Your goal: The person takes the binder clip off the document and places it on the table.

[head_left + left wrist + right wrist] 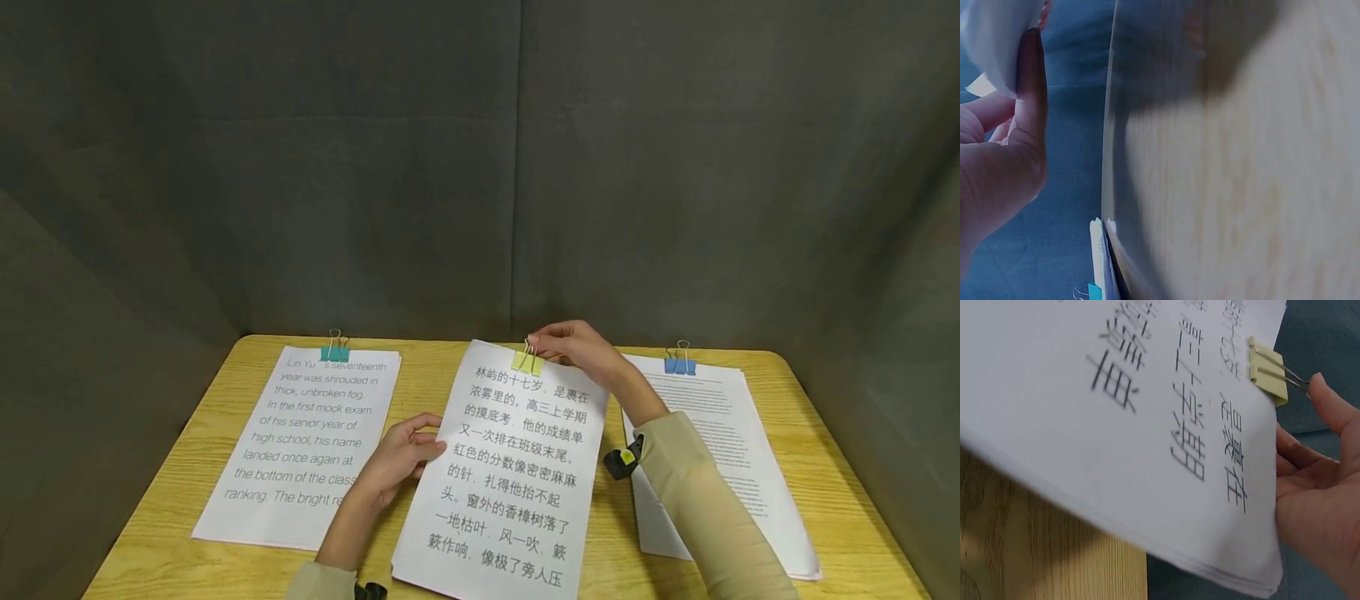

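Note:
A stack of paper (517, 475) with large Chinese print is lifted and tilted above the middle of the table. At its top edge sits a yellow binder clip (528, 362), its wire handles pointing up. My left hand (401, 457) pinches the stack's left edge; the left wrist view shows curved paper (1000, 44) between thumb and fingers. My right hand (581, 354) is at the top edge, gripping the clip's handles. In the right wrist view the thumb (1334, 403) presses the yellow clip's (1269, 372) handles, while other fingers pass behind the paper, partly hidden.
To the left lies a stack with English print (300, 450) under a teal binder clip (335, 354). On the right, another printed stack (727, 458) carries a blue binder clip (680, 366), partly covered by my right arm. A dark curtain (480, 167) hangs behind the wooden table (150, 517).

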